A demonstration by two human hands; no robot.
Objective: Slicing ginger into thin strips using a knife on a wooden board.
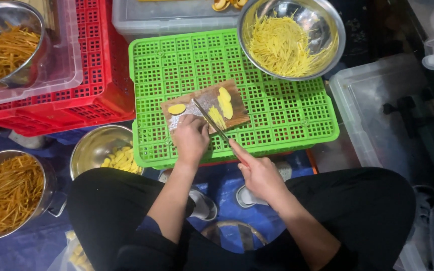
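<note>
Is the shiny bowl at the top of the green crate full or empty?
Partly full. The steel bowl holds a heap of thin yellow shreds, with bare metal showing above them.

Right hand [261, 174] gripping knife [211, 123], wooden board [204, 100]

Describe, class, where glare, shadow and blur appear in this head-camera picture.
Head view: glare on the inside of the steel bowl of pale strips; the clear tub at right and the floor beyond lie in dim shadow; the wooden board, knife, left hand and right hand are evenly lit and sharp; edges bend slightly, like a wide lens.
</note>
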